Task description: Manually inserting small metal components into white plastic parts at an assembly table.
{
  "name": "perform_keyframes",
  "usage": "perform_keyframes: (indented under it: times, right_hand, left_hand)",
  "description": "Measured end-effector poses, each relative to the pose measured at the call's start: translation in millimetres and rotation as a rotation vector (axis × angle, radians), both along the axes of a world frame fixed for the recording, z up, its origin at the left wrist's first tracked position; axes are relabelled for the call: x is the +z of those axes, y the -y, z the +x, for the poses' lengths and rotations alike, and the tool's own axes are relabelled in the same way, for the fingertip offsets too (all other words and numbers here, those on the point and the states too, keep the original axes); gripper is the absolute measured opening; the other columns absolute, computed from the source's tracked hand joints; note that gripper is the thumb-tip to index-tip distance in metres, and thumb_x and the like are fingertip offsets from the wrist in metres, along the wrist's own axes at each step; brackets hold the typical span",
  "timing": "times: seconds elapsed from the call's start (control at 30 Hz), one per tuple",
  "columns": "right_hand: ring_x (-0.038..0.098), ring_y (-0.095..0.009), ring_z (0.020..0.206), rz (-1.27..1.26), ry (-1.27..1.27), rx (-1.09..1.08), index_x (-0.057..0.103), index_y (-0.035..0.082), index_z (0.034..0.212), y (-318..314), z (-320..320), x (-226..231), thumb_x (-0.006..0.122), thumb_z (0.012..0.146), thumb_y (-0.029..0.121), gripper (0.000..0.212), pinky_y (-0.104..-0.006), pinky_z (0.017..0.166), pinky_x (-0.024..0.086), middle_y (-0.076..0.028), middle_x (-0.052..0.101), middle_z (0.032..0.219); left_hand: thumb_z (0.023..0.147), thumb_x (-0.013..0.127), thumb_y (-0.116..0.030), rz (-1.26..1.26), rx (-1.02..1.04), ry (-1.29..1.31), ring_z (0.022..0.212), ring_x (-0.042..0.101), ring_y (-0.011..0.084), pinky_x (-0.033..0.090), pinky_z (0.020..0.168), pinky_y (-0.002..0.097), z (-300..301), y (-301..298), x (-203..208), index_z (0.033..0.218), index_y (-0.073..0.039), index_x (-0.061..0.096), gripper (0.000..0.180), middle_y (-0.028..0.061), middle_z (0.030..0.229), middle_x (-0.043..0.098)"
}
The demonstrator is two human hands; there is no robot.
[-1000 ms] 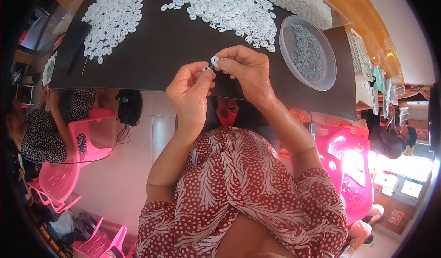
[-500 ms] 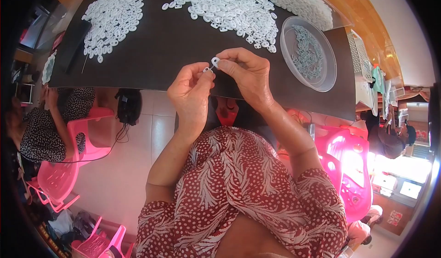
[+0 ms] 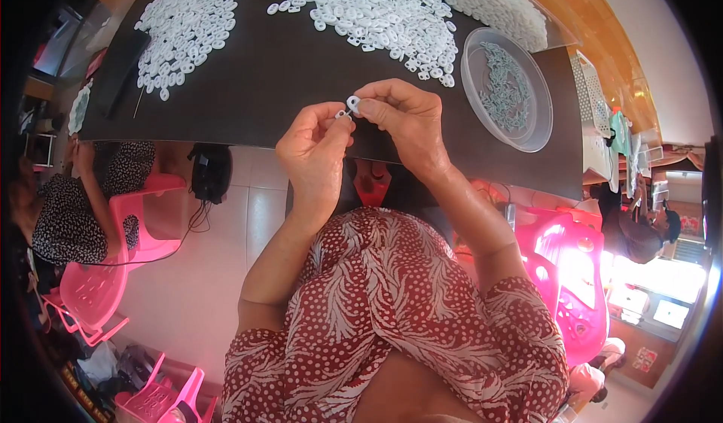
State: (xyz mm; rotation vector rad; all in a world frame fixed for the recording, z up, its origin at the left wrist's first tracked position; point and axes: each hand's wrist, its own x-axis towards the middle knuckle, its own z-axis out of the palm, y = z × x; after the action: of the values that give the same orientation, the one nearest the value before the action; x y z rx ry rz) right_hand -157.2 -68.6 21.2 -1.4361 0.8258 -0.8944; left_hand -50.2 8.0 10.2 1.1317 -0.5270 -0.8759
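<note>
Over the table's near edge, my left hand (image 3: 315, 148) pinches a small white plastic piece (image 3: 340, 114) between thumb and fingertips. My right hand (image 3: 410, 122) grips a white oval plastic piece with a hole (image 3: 353, 102), just above and right of the other one. A short thin grey pin seems to bridge the two pieces, though the fingertips hide most of it. Beyond my hands lies a heap of similar white oval pieces (image 3: 384, 16). To the right, a round clear tub (image 3: 544, 114) holds many small grey metal parts (image 3: 504, 84).
Another white heap (image 3: 188, 31) covers the table's far left, beside a long black object (image 3: 129, 69). A clear box of whitish pieces (image 3: 497, 9) stands at the back right. Someone in patterned clothes (image 3: 71, 220) sits at left near pink chairs (image 3: 94, 291).
The two white pieces have come slightly closer together, and less of the pin shows between them. Both hands keep their pinch in nearly the same place.
</note>
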Motion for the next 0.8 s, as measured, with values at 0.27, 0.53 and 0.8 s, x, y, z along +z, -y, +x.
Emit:
perform_keyframes:
  times: [0.27,0.53,0.8]
  right_hand:
    - [0.057,-0.012,0.072,-0.314,-0.081,-0.056,0.065,0.001,0.087,-8,1,-10,0.063,0.078,0.0,0.009,-0.0258,0.064,0.046,-0.006,0.06,0.075]
    - [0.053,-0.021,0.071,-0.515,-0.182,-0.05,0.065,0.003,0.087,-7,-1,-4,0.065,0.073,0.002,0.014,-0.0329,0.063,0.044,-0.006,0.059,0.073]
    - [0.052,-0.022,0.072,-0.568,-0.242,-0.009,0.064,0.004,0.091,-11,-3,5,0.067,0.068,0.002,0.024,-0.0336,0.062,0.044,-0.006,0.057,0.073]
  left_hand:
    - [0.083,0.059,0.003,-0.004,-0.01,0.026,0.06,0.057,0.009,0.045,0.05,0.0189,-1,1,-1,0.1,0.006,0.061,0.017,0.0075,0.075,0.064]
    - [0.086,0.057,0.002,-0.1,-0.063,-0.051,0.062,0.058,0.0108,0.048,0.053,0.0216,-1,3,-9,0.103,0.007,0.06,0.018,0.0075,0.077,0.063]
    - [0.087,0.055,0.003,-0.137,-0.073,-0.165,0.062,0.056,0.0098,0.047,0.056,0.0216,0,5,-5,0.104,0.007,0.06,0.018,0.0079,0.081,0.063]
